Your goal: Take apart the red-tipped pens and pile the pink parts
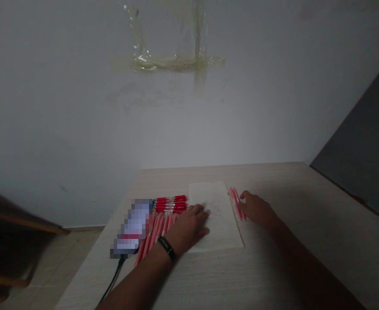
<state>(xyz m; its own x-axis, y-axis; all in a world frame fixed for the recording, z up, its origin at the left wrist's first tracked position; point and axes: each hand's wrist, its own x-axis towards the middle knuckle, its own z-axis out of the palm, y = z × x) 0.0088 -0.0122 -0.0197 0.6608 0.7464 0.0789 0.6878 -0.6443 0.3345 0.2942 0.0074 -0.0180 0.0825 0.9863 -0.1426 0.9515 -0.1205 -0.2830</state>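
Note:
A sheet of pale paper (pixel 220 230), or a thin booklet, lies on the table. My left hand (pixel 192 224) rests on its left part with the fingers spread, holding nothing. Beside that hand are several pink pens (pixel 155 230) in a row, partly hidden by my forearm. Above them lie several red pens (pixel 173 202) with clear middles. To the right of the paper, a few slim pink pens (pixel 236 200) lie side by side. At their right edge is my right hand (pixel 256 206), its thumb and fingers apart; whether the fingertips touch the pens is unclear.
On the left of the table is a phone (pixel 134 228), its screen blurred out, with a black cable (pixel 113 277) running to the front. A wall (pixel 225 133) with peeling tape (pixel 166 64) stands behind the table (pixel 273 267). Wooden furniture (pixel 24 221) is at far left.

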